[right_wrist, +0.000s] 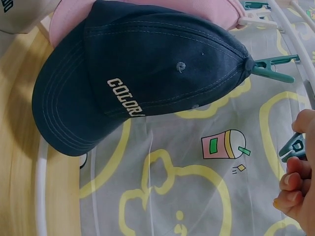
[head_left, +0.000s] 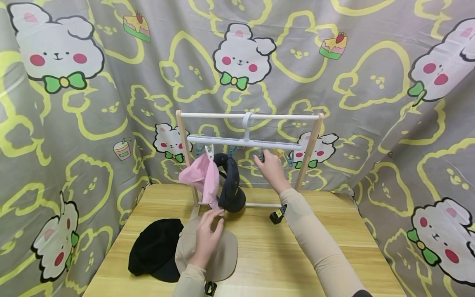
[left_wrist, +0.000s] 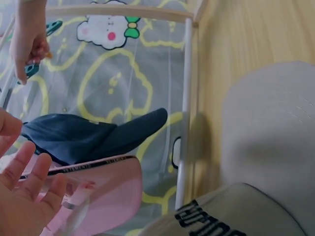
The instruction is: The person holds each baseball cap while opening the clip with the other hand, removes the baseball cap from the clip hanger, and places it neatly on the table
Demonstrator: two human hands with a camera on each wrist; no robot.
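Note:
A navy baseball cap [right_wrist: 162,64] hangs by its crown from a teal clip [right_wrist: 274,68] on the pale hanger [head_left: 274,143]. Beside it hangs a pink cap [head_left: 202,175], held by a white clip [head_left: 209,152]. My right hand [head_left: 272,167] is at the hanger, right of the navy cap, and pinches another teal clip [right_wrist: 294,146] between thumb and fingers. Its fingers are curled in the left wrist view. My left hand [head_left: 208,237] hovers with loosely spread fingers over a beige cap [head_left: 226,251] on the table, just below the pink cap, holding nothing.
A black cap [head_left: 156,247] lies on the wooden table [head_left: 274,260], against the beige cap's left side. The hanger hooks over the top bar [head_left: 215,116] of a wooden-sided rack [head_left: 311,144]. A patterned curtain [head_left: 289,82] encloses the back and sides.

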